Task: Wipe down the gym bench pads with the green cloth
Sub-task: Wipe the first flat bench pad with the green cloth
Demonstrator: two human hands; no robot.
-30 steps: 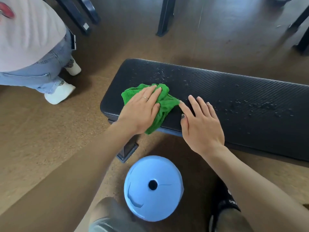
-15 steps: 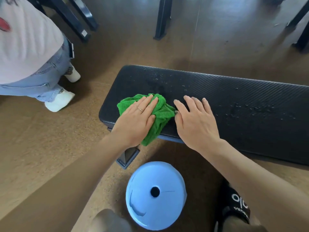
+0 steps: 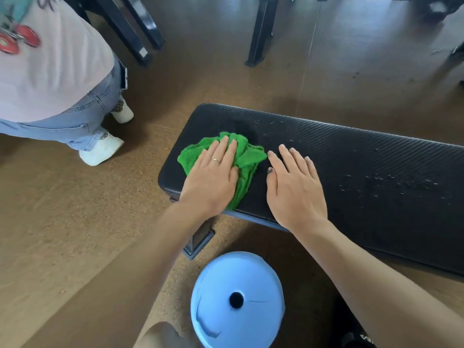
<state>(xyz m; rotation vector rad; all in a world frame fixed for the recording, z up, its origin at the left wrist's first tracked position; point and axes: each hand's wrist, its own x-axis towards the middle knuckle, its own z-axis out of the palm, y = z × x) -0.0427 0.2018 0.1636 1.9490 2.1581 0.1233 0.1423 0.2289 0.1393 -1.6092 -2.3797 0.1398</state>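
Green cloth has slid slightly farther onto left end of bench pad surface since a second ago; wiping is underway, droplets remain rightward. Left hand flat, fingers extended, presses bunched cloth. Right hand open, palm down on bare pad just beside cloth, bracing.

A gym was indicated: a long black ribbed padded bench lay under the fingers, a round light-blue weight plate below them, black equipment legs beyond.
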